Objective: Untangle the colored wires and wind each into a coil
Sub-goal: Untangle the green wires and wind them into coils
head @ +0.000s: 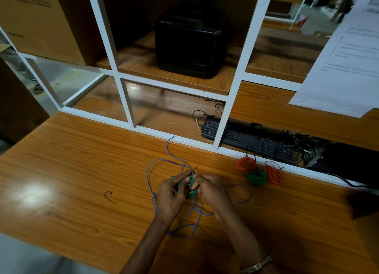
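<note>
Resting on a wooden counter [82, 171] below white shelving [231, 101], both hands' grips pinch a green coil [191, 186] between left hand [172, 193] and right hand [211, 188].

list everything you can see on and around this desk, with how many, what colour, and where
finished wire coils: three, two red and one green, far right of the desk by the white frame
green wire coil: one, green, held between both hands at desk centre
blue wire: one, blue, loose loops on the desk around the hands
small wire scrap: one, dark, on the desk to the left
desk: one, orange-brown wood
white frame: one, white, behind the desk
keyboard: one, black, behind the frame
black case: one, on the shelf
cardboard box: one, brown, upper left
paper sheet: one, white, upper right
wristwatch: one, metallic, right wrist
left hand: grips the green coil
right hand: pinches the green coil
</note>
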